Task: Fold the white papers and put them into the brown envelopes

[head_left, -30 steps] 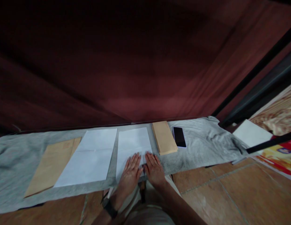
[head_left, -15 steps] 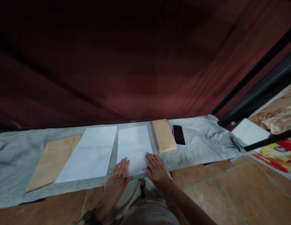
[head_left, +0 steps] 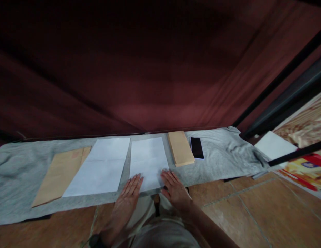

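Left wrist [head_left: 98, 239] blurred; grey cloth [head_left: 10, 179] cut off at left

white sheet [head_left: 148, 162] | tan envelope [head_left: 180, 148] | grey cloth [head_left: 222, 162] | black phone [head_left: 197, 148]

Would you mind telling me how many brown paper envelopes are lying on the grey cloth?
2. One large brown paper envelope lies at the left, partly under a white paper sheet. A narrower brown envelope lies right of centre, beside the black phone. More may hide beneath sheets.
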Action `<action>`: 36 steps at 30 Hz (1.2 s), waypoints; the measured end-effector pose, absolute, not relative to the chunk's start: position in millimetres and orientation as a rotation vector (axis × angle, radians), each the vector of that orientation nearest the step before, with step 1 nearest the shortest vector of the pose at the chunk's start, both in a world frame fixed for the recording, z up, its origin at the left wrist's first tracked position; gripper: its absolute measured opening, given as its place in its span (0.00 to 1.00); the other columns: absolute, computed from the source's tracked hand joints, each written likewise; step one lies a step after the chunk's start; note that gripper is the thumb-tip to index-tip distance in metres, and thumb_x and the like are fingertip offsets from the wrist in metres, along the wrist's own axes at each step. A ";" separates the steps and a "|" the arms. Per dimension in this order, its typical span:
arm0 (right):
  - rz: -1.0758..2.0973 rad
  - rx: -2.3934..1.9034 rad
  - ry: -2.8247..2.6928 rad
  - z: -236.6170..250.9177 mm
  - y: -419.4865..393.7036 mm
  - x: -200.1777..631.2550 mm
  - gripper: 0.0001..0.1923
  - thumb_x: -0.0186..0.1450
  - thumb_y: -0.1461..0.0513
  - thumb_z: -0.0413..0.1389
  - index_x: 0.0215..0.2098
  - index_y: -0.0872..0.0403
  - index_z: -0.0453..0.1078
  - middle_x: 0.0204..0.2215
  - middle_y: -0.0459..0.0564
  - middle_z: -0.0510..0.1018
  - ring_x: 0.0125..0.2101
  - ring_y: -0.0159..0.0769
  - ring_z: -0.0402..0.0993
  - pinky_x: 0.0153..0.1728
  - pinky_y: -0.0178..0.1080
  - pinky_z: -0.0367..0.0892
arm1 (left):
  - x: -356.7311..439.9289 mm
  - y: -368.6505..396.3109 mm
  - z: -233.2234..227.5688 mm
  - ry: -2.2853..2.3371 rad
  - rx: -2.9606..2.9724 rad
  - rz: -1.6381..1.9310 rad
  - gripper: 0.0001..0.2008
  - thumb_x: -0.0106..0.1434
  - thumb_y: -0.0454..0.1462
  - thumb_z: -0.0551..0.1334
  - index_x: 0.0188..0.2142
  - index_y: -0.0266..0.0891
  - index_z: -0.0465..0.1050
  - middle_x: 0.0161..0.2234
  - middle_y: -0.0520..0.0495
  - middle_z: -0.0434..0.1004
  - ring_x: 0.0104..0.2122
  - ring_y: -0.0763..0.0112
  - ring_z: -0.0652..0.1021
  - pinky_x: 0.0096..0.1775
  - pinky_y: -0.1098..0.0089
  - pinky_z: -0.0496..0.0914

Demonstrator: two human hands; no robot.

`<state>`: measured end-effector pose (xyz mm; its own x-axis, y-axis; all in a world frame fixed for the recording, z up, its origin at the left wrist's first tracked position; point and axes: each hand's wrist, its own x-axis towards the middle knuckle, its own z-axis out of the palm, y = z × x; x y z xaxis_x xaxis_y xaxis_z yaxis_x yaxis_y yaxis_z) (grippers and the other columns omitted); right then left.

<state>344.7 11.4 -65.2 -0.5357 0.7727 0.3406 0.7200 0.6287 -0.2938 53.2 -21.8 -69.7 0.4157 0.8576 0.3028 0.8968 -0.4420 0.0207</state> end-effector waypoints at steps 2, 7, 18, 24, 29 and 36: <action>0.198 -1.117 -2.462 -64.1 9.1 332.1 0.31 0.71 0.59 0.58 0.71 0.54 0.60 0.69 0.56 0.65 0.68 0.46 0.61 0.69 0.53 0.58 | 62.2 -19.3 -65.3 -1.572 -2.559 -0.392 0.37 0.65 0.24 0.45 0.72 0.43 0.54 0.69 0.44 0.65 0.68 0.65 0.66 0.66 0.57 0.65; 0.259 -1.137 -2.433 -66.8 13.8 334.4 0.26 0.71 0.64 0.57 0.66 0.50 0.67 0.65 0.52 0.72 0.64 0.41 0.68 0.68 0.50 0.60 | 59.4 -19.2 -54.4 -1.655 -2.653 -0.418 0.35 0.61 0.24 0.48 0.65 0.46 0.68 0.63 0.47 0.74 0.63 0.64 0.74 0.63 0.57 0.70; 0.814 -1.110 -2.219 -40.9 21.5 382.2 0.17 0.72 0.64 0.52 0.53 0.46 0.79 0.50 0.46 0.84 0.51 0.38 0.80 0.55 0.42 0.74 | 27.1 -22.1 -37.5 -1.874 -2.813 -0.882 0.19 0.68 0.45 0.61 0.58 0.51 0.76 0.59 0.48 0.78 0.58 0.60 0.78 0.59 0.58 0.75; 0.958 -1.163 -2.011 -33.6 24.2 376.9 0.15 0.75 0.57 0.52 0.53 0.46 0.79 0.45 0.47 0.86 0.45 0.40 0.83 0.48 0.41 0.77 | 12.7 5.2 -50.2 -2.146 -2.732 -1.133 0.21 0.69 0.52 0.56 0.45 0.45 0.83 0.55 0.43 0.82 0.55 0.58 0.81 0.56 0.55 0.76; 0.924 -1.039 -2.135 -28.1 29.7 373.2 0.18 0.74 0.59 0.53 0.60 0.44 0.74 0.55 0.47 0.82 0.55 0.40 0.78 0.59 0.45 0.71 | 21.5 7.6 -52.0 -2.221 -2.624 -1.150 0.23 0.69 0.56 0.56 0.45 0.45 0.82 0.49 0.45 0.85 0.50 0.58 0.83 0.55 0.57 0.77; 0.954 -1.193 -1.972 -46.3 36.1 366.1 0.17 0.75 0.55 0.52 0.51 0.51 0.81 0.49 0.54 0.84 0.51 0.44 0.81 0.54 0.46 0.74 | 27.1 -4.7 -37.0 -2.630 -2.426 -1.303 0.29 0.61 0.63 0.59 0.33 0.43 0.83 0.35 0.45 0.87 0.36 0.57 0.84 0.44 0.60 0.80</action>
